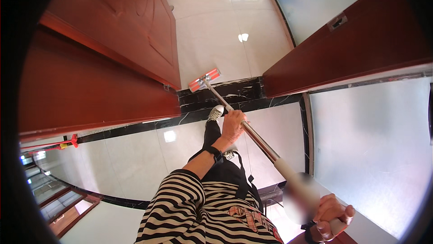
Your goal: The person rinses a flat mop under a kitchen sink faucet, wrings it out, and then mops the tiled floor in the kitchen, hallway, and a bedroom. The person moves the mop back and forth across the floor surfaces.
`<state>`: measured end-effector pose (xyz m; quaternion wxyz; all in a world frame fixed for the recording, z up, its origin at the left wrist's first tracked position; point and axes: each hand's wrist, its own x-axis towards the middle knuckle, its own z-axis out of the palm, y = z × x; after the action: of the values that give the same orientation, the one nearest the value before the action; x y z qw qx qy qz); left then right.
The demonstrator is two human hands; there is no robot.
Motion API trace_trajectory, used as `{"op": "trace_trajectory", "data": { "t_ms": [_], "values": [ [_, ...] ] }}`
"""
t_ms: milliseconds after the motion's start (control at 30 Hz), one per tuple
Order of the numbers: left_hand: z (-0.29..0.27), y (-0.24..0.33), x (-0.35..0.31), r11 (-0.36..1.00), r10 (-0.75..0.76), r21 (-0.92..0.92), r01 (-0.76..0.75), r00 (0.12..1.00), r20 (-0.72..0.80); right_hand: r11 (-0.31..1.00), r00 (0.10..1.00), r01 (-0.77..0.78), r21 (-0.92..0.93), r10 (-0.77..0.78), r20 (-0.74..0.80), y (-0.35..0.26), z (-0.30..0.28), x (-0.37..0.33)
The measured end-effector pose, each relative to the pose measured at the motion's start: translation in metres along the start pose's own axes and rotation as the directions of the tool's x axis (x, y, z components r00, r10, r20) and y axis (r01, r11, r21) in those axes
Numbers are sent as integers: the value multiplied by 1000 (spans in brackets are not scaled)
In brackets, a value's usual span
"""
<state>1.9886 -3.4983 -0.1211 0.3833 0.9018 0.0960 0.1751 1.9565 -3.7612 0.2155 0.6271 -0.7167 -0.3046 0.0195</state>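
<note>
I hold a mop with a long silver pole [259, 141] running slantwise from the lower right up to its flat red-and-grey head [205, 80]. The head lies at the far edge of the black marble doorsill [225, 95], partly over the light tiles beyond. My left hand [233, 127], with a black watch on its wrist, wraps round the pole's lower half. Down at the lower right, my right hand [333, 217] is closed round the pale top end of the handle. A blurred patch hides part of the handle just before that hand.
An open red-brown wooden door [135, 23] stands at the left of the doorway. A dark red door frame panel [352, 41] borders the right, beside frosted glass [370, 149]. My shoe [215, 112] is close to the sill. A red-handled object [67, 144] is at far left.
</note>
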Motion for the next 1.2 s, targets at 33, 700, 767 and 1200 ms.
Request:
{"op": "trace_trajectory", "data": {
  "t_ms": [33, 700, 767, 1200],
  "values": [
    [6, 5, -12, 998, 20, -53, -19, 1000, 16, 1000, 1000, -11, -11, 11, -7, -8, -7, -7],
    [-103, -118, 238, 971, 228, -15, -239, 943, -242, 941, 947, 318, 115, -321, 10, 82, 145, 180],
    [-111, -130, 271, 953, 297, 33, -300, 912, -281, 954, 958, 283, -100, -275, 84, 128, 177, 204],
    [-116, -231, 307, 995, 84, 50, -86, 996, 43, 997, 957, 72, 10, -72, 280, 193, 235, 257]
  ]
}}
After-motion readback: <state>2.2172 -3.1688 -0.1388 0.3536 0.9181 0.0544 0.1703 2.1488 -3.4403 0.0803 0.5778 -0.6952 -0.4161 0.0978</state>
